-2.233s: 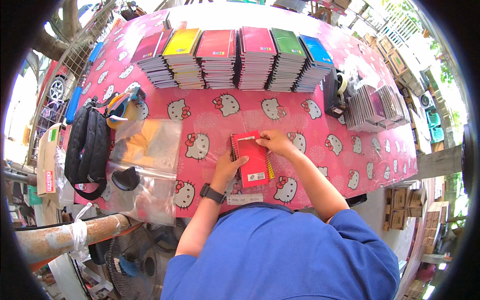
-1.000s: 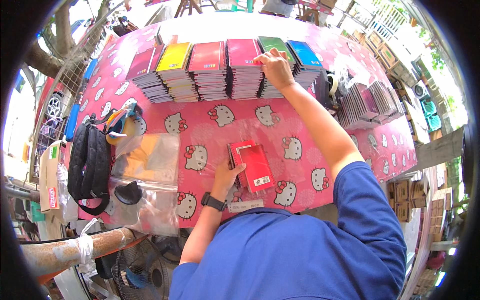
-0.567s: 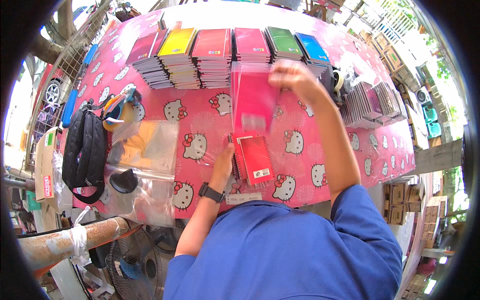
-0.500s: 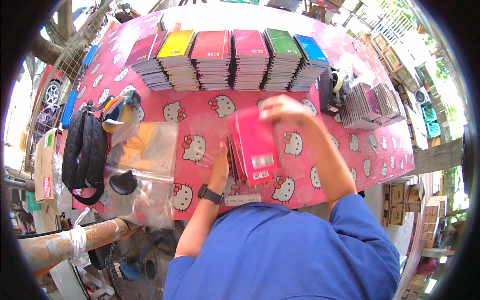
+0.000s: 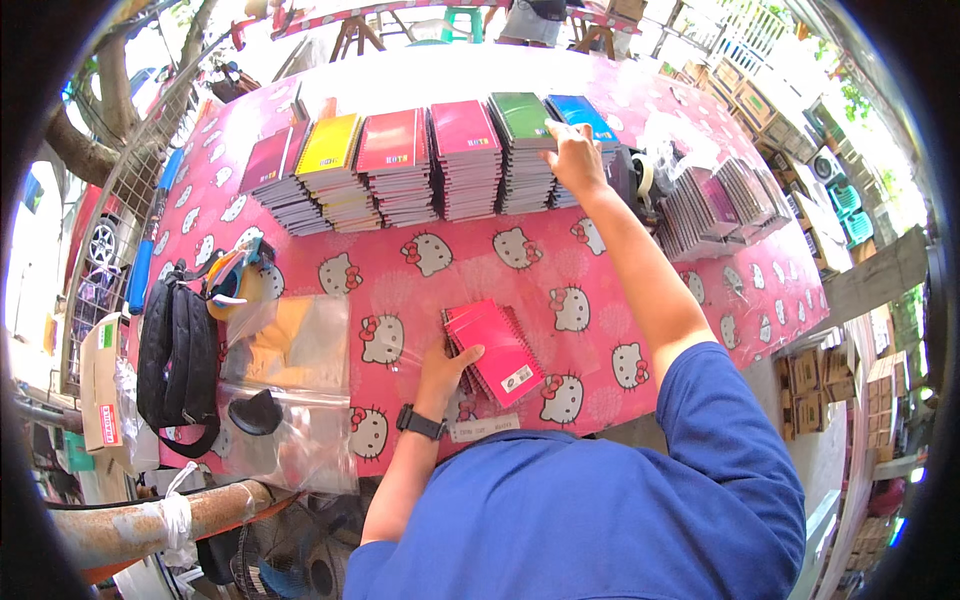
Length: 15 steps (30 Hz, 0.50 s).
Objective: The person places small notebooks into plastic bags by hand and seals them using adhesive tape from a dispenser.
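A few spiral notebooks, the top one pink (image 5: 500, 352), lie tilted near the table's front edge. My left hand (image 5: 446, 372) holds their left side, its thumb resting on the pink cover. Farther out, my right hand (image 5: 578, 165) reaches over the front of the blue notebook stack (image 5: 583, 118), beside the green notebook stack (image 5: 521, 118). Its fingers are apart and nothing shows in them; whether they touch a cover I cannot tell. Leftward in the same row stand a pink stack (image 5: 465, 130), a red stack (image 5: 392, 138), a yellow stack (image 5: 328, 143) and a maroon stack (image 5: 273, 160).
Clear plastic bags (image 5: 290, 350), a black pouch (image 5: 178, 365) and a dark curved piece (image 5: 256, 412) lie at the left. Bundled notebooks (image 5: 715, 215) and a tape dispenser (image 5: 640, 175) stand at the right. A rusty pipe (image 5: 215, 505) runs beside the table's near left corner.
My right hand has left the pink notebook and moved out to the blue and green stacks. The pink notebook now lies tilted, with my left thumb over it. The view has shifted.
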Tool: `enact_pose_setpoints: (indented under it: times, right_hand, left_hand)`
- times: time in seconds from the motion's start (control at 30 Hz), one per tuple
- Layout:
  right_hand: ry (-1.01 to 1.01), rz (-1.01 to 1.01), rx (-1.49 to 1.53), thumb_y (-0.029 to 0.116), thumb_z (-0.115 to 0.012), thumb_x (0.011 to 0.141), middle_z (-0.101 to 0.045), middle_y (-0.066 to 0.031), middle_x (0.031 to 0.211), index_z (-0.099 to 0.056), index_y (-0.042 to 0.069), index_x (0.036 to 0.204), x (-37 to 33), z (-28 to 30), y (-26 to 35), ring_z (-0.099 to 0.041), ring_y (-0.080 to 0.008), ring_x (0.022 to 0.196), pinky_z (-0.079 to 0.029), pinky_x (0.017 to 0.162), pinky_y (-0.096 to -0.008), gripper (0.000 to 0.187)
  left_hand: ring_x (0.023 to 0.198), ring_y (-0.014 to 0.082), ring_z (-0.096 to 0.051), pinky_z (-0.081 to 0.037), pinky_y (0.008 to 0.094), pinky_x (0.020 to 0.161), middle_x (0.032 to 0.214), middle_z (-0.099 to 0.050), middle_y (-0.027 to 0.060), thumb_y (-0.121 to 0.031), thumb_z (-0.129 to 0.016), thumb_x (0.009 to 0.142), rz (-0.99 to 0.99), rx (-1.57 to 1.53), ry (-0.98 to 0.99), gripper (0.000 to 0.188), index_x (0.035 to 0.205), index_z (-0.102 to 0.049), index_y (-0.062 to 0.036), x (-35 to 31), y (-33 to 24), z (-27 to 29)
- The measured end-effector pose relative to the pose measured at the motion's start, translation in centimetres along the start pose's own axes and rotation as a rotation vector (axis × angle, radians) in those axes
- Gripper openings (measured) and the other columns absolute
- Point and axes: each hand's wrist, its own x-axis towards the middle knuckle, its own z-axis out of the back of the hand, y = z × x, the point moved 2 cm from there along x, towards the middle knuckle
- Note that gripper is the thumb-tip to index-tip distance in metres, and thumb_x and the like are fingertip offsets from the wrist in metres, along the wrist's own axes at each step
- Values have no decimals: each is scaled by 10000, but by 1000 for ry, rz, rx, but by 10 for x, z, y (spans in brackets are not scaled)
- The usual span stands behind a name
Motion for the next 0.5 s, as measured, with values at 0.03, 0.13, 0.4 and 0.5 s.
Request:
enact_pose_setpoints:
  times: [0.03,0.13,0.4,0.5]
  right_hand:
    - [-4,13,3,156,-707,731,-609,-50,1095,-584,108,1120,2,-1,0,-472,-265,1069,-386,885,-423,410]
    - [21,63,4,111,-696,719,-617,-16,1034,-623,146,1037,2,-6,-3,-484,-232,1045,-373,872,-407,328]
    - [-52,333,101,83,-674,698,-637,-11,846,-675,135,850,15,4,-19,-548,-218,907,-395,828,-338,160]
    - [-310,331,307,124,-693,705,-632,-46,844,-675,141,898,13,33,-18,-544,-232,897,-442,803,-348,195]
  left_hand:
    - [888,171,-607,-471,305,798,994,-643,113,-207,-759,722,-8,-6,-9,491,1091,-547,37,-2,-1,1]
    - [889,175,-605,-470,309,803,992,-643,107,-206,-758,726,-24,-36,-32,488,1095,-547,33,-3,1,2]
    - [897,171,-597,-464,303,796,996,-640,110,-341,-752,731,-27,85,-39,555,1093,-555,31,-4,-3,1]
    - [909,170,-588,-462,307,793,1007,-636,109,-421,-736,736,38,112,-20,590,1073,-568,34,-5,-6,-2]
